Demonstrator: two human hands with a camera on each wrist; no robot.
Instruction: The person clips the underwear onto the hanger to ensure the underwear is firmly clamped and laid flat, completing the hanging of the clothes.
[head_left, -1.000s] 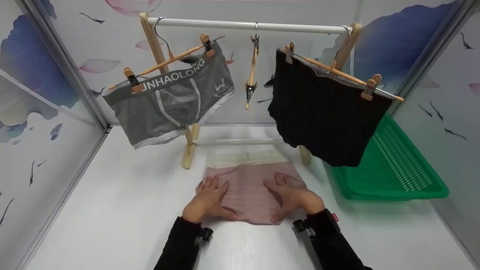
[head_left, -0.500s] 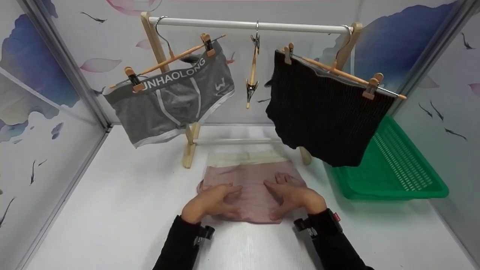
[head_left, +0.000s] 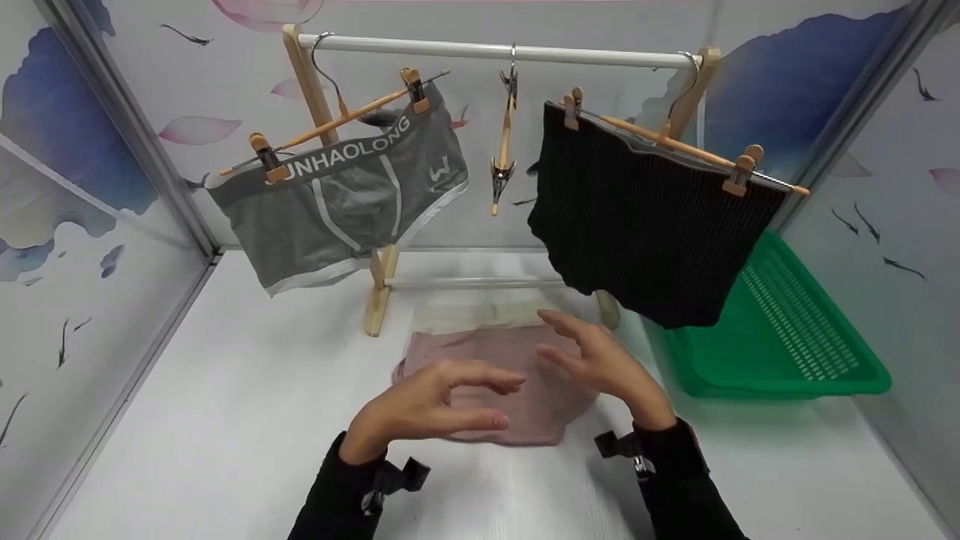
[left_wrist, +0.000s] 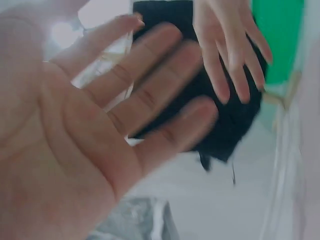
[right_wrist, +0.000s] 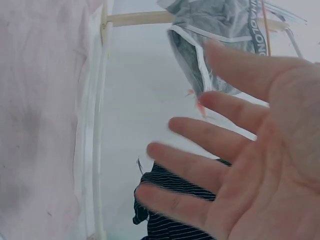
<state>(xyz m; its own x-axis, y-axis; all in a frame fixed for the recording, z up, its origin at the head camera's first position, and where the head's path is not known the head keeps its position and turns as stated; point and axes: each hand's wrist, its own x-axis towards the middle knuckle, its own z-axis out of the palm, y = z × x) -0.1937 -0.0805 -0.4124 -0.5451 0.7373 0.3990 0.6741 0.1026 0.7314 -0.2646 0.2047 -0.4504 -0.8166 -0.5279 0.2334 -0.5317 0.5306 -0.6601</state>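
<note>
A pink garment with a cream waistband [head_left: 469, 349] lies flat on the white table, its cream end toward the rack. Above its left part is my left hand [head_left: 431, 401], fingers extended and holding nothing. My right hand [head_left: 604, 367] is raised over the garment's right side, its fingers apart with nothing between them. Both palms look bare in the wrist views, the left palm [left_wrist: 65, 140] and the right palm [right_wrist: 260, 165] with fingers spread. Part of the pink cloth [right_wrist: 40, 120] shows along the left of the right wrist view.
Behind the garment stands a rack with a white rail [head_left: 480, 50]. Grey boxer briefs [head_left: 345, 195] hang clipped at left, a black ribbed garment [head_left: 645, 217] at right. Between them a clip hanger [head_left: 505, 142] hangs edge-on. A green basket [head_left: 757, 375] sits at the right.
Both hands were resting on the pink garment and have lifted off it. My left hand has shifted right a little; the right has risen toward the rack. The garment lies where it was.
</note>
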